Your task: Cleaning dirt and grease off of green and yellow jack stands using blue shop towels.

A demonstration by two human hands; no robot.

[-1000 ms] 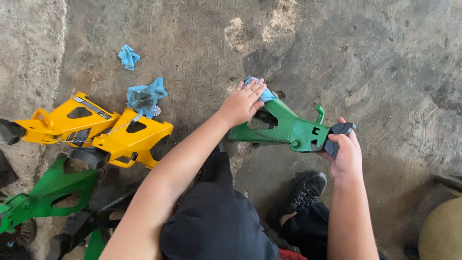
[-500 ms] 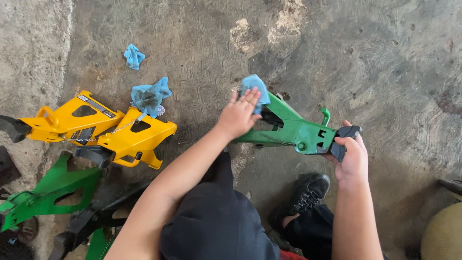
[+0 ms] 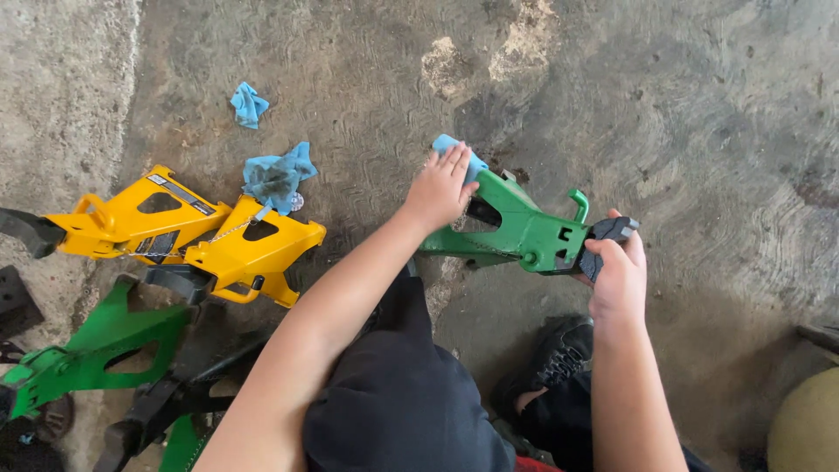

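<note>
Metal is what I am working on: a green jack stand [image 3: 524, 229] lying on its side on the concrete floor [image 3: 699, 114], just ahead of my knees. I am pressing a small blue cloth [image 3: 450, 147] against its splayed base with my left hand [image 3: 440, 188], fingers laid flat and close together over the cloth. My right hand [image 3: 617, 273] is wrapping around the black saddle end [image 3: 609, 234], fingers curled tight on it, keeping the stand from rolling. I judge the stand to be heavy and stiff, painted smooth enough to slip if greasy, so the saddle end and the angled legs look like the surest places to grip; the cloth is soft and light and needs only palm pressure.

Just beside my left arm, two yellow jack stands [image 3: 188, 232] are lying tipped together, a crumpled blue rag [image 3: 278, 177] touching the nearer one. Another scrap of blue cloth [image 3: 248, 104] is sitting farther up the floor. More green stands [image 3: 96, 345] are resting at the lower left, and my black shoe [image 3: 559, 354] is showing below the stand.
</note>
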